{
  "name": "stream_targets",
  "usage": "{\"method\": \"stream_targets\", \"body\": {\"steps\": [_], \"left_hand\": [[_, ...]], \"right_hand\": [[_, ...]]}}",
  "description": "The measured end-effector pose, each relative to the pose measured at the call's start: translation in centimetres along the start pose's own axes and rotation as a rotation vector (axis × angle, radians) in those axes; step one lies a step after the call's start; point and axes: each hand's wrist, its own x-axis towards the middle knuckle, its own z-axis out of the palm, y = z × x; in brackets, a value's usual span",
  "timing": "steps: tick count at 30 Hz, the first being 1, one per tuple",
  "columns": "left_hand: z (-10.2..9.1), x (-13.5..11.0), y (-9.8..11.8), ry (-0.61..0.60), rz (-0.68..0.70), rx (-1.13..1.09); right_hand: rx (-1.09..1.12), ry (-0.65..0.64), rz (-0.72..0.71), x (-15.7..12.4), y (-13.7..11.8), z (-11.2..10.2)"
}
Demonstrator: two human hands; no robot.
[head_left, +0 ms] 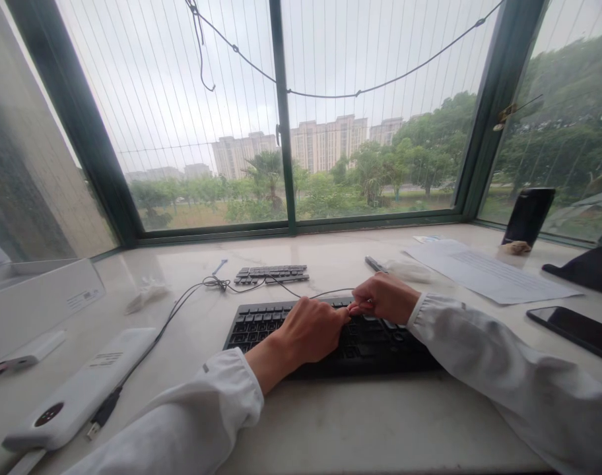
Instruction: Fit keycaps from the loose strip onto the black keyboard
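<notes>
A black keyboard (pixel 261 326) lies flat on the pale marble ledge (pixel 331 422) in front of me. My left hand (pixel 308 330) rests knuckles up on its middle keys, fingers bent down and their tips hidden. My right hand (pixel 386 297) hovers at the keyboard's upper edge with its fingers curled tight, pinched together right where they meet my left fingertips. Whether anything small sits in that pinch is hidden. Both arms wear white sleeves. A black cable (pixel 182 300) runs from the keyboard's far edge off to the left.
A grey strip of keys (pixel 271 274) lies beyond the keyboard. On the left are a white power bank (pixel 78 392) and a white box (pixel 38 303). On the right are papers (pixel 489 270), a pen (pixel 375 264), a flat phone (pixel 573 330) and an upright dark phone (pixel 529 214). Windows enclose the ledge.
</notes>
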Motion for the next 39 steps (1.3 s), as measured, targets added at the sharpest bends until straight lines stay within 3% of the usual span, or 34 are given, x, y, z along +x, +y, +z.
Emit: {"method": "stream_targets", "body": {"steps": [9, 14, 39], "left_hand": [[0.0, -0.3, -0.7, 0.008, -0.052, -0.026], [0.0, -0.4, -1.0, -0.012, -0.086, -0.041], [0.1, -0.7, -1.7, 0.038, -0.157, -0.073]], "right_hand": [[0.020, 0.055, 0.009, -0.1, 0.3, 0.2], [0.042, 0.016, 0.022, 0.0, 0.3, 0.2], [0.107, 0.051, -0.027, 0.0, 0.7, 0.6]]}}
